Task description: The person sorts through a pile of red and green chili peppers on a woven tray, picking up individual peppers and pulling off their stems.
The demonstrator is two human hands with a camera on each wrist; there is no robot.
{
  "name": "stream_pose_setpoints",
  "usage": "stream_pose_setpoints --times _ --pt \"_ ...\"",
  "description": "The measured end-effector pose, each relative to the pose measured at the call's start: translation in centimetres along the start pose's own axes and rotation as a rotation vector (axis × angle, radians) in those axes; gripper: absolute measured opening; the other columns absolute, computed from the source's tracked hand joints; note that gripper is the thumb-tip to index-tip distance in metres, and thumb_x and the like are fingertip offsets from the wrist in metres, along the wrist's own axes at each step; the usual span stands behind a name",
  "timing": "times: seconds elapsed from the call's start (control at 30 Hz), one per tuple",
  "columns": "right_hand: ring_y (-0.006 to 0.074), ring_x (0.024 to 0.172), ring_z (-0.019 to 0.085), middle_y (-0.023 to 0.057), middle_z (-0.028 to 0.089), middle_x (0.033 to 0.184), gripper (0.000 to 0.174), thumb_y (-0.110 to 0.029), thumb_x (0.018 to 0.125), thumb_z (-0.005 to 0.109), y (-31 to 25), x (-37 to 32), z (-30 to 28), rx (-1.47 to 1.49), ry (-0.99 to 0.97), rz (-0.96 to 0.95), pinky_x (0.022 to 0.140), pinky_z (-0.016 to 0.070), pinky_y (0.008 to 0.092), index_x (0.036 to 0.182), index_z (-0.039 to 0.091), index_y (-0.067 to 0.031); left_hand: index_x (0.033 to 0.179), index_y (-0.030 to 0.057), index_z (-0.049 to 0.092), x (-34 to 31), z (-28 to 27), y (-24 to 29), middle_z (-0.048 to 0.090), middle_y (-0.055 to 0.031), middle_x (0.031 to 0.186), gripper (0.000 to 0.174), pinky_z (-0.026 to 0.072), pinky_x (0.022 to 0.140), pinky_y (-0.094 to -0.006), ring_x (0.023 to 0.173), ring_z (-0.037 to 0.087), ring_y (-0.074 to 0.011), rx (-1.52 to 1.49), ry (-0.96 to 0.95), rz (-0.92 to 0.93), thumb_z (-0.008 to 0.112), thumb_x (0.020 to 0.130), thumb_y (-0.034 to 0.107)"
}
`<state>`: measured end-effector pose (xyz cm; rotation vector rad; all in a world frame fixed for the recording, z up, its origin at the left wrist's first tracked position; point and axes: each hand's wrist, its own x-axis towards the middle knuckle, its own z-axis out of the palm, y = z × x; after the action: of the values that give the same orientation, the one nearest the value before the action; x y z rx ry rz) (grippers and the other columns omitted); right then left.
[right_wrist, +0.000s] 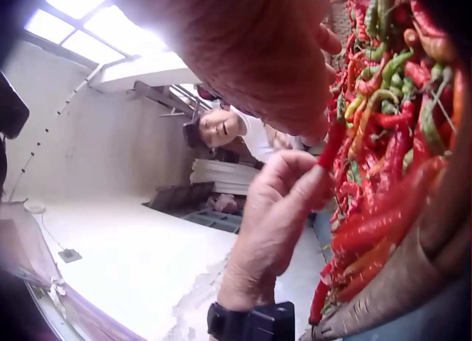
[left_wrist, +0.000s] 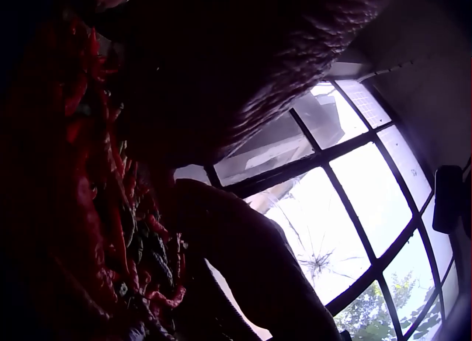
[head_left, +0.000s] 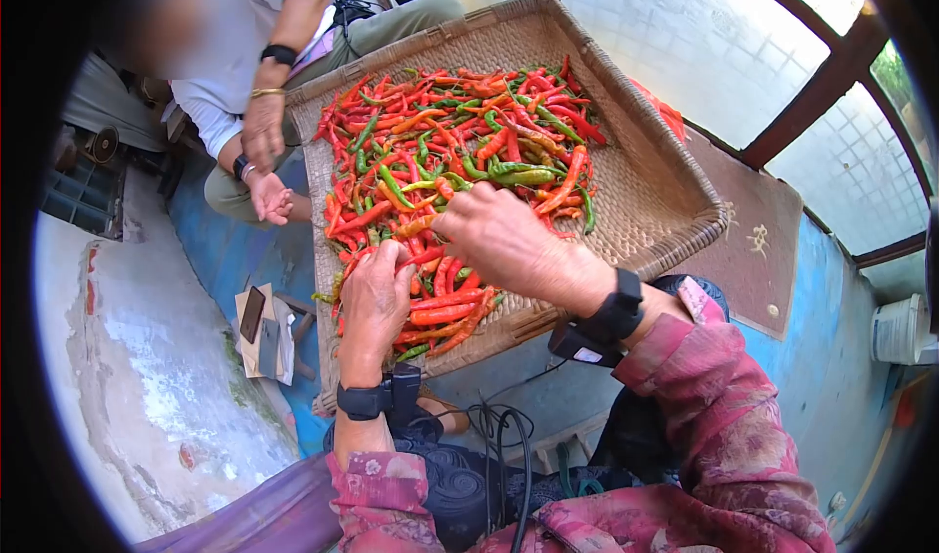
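A red chili pepper (right_wrist: 334, 140) is pinched between the thumb and forefinger of my left hand (head_left: 376, 294), over the near left part of the pile. My right hand (head_left: 518, 245) hovers just to the right with its fingers bent down towards the peppers. In the right wrist view this hand overlaps the upper end of the held pepper; I cannot tell whether its fingertips grip anything. Beneath both hands spreads a heap of red, green and orange chili peppers (head_left: 445, 313) in a large woven basket tray (head_left: 650, 211). The left wrist view is very dark.
Across the tray's left side sits another person (head_left: 262, 128), both hands near its edge. A phone (head_left: 252, 315) lies on a small stand at left. Black cables (head_left: 504, 426) hang over my lap. A white bucket (head_left: 898, 330) stands far right, and windows (head_left: 685, 44) line the back.
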<state>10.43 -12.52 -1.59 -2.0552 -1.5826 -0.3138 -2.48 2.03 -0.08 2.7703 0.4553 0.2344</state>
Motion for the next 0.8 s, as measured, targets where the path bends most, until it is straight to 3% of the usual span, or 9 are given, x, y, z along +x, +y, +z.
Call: stream_pose_setpoints --times 0.1,0.17,0.27,0.37,0.47,0.6,0.63,0.73,0.8 --pt "0.0263 0.085 0.058 0.0107 0.059 0.083 0.011 -0.014 0.074 0.059 -0.7 -0.2 1.3 -0.050 0.060 -0.101 0.066 0.0476 0.0363 0.082 0.058 -0.0054 0.088 0.0022 0.055 0.1 -0.4 1.3 0.060 -0.0128 0.075 0.012 0.0474 0.062 -0.0325 0.067 0.061 -0.0250 -0.364 0.113 0.074 0.063 0.079 0.003" --pt "0.0324 0.074 0.061 0.0134 0.060 0.074 0.017 -0.021 0.081 0.058 -1.1 0.4 0.9 0.104 -0.296 0.061 0.061 0.0478 0.0432 0.084 0.056 -0.0043 0.087 0.0021 0.055 0.2 -0.1 1.5 0.060 -0.0120 0.074 0.013 0.0473 0.060 -0.0316 0.066 0.061 -0.0227 -0.409 0.150 0.051 0.064 0.078 0.004" --pt "0.0372 0.060 0.059 0.0164 0.057 0.061 0.024 -0.025 0.087 0.052 -1.3 0.7 0.5 0.307 -0.231 0.175 0.053 0.0459 0.0464 0.078 0.054 -0.0032 0.087 0.0019 0.058 0.4 -0.1 0.9 0.061 -0.0075 0.070 0.014 0.0465 0.057 -0.0271 0.064 0.061 -0.0139 -0.404 0.221 0.044 0.068 0.079 0.006" --pt "0.0383 0.061 0.058 0.0196 0.056 0.061 0.031 -0.029 0.090 0.049 -0.8 0.9 0.5 0.365 -0.196 0.202 0.055 0.0462 0.0469 0.076 0.055 -0.0020 0.092 0.0019 0.060 0.5 0.2 0.5 0.060 -0.0015 0.067 0.012 0.0445 0.054 -0.0234 0.061 0.055 -0.0060 -0.670 0.311 -0.099 0.064 0.083 0.008" --pt "0.0369 0.063 0.060 0.0192 0.058 0.063 0.029 -0.027 0.090 0.050 -0.3 1.4 -1.5 0.221 -0.277 0.367 0.057 0.0480 0.0469 0.076 0.056 -0.0026 0.092 0.0021 0.059 0.7 0.4 -0.2 0.059 -0.0019 0.067 0.009 0.0442 0.053 -0.0243 0.059 0.054 -0.0066 -0.628 0.375 -0.161 0.061 0.085 0.008" --pt "0.0363 0.064 0.061 0.0181 0.059 0.064 0.023 -0.025 0.090 0.049 2.6 1.1 -3.2 -0.003 -0.064 0.490 0.057 0.0482 0.0472 0.083 0.054 -0.0031 0.090 0.0030 0.060 1.0 2.1 -0.6 0.059 -0.0084 0.066 0.009 0.0445 0.053 -0.0276 0.055 0.056 -0.0140 -0.436 0.180 -0.050 0.062 0.082 0.008" --pt "0.0327 0.061 0.063 0.0166 0.061 0.064 0.019 -0.020 0.084 0.054 3.6 1.0 -3.4 -0.087 0.068 0.462 0.053 0.0496 0.0435 0.079 0.054 -0.0022 0.088 0.0038 0.061 0.9 2.2 -0.1 0.060 -0.0107 0.070 0.011 0.0462 0.058 -0.0321 0.062 0.058 -0.0202 -0.394 0.111 -0.026 0.064 0.079 0.010" --pt "0.0326 0.084 0.057 0.0178 0.058 0.086 0.014 -0.014 0.081 0.057 5.2 0.5 -4.8 -0.254 0.396 0.331 0.072 0.0474 0.0423 0.086 0.056 -0.0005 0.090 0.0042 0.062 1.3 3.3 0.5 0.061 -0.0090 0.078 0.019 0.0466 0.069 -0.0357 0.075 0.058 -0.0228 -0.039 0.101 0.185 0.066 0.077 0.018" --pt "0.0322 0.090 0.053 0.0177 0.055 0.090 0.018 -0.016 0.080 0.059 5.2 0.2 -5.0 -0.216 0.351 0.382 0.078 0.0448 0.0425 0.089 0.058 0.0000 0.090 0.0052 0.063 1.3 3.7 1.0 0.058 -0.0104 0.084 0.025 0.0449 0.075 -0.0402 0.085 0.053 -0.0283 -0.019 0.005 0.154 0.068 0.074 0.023"
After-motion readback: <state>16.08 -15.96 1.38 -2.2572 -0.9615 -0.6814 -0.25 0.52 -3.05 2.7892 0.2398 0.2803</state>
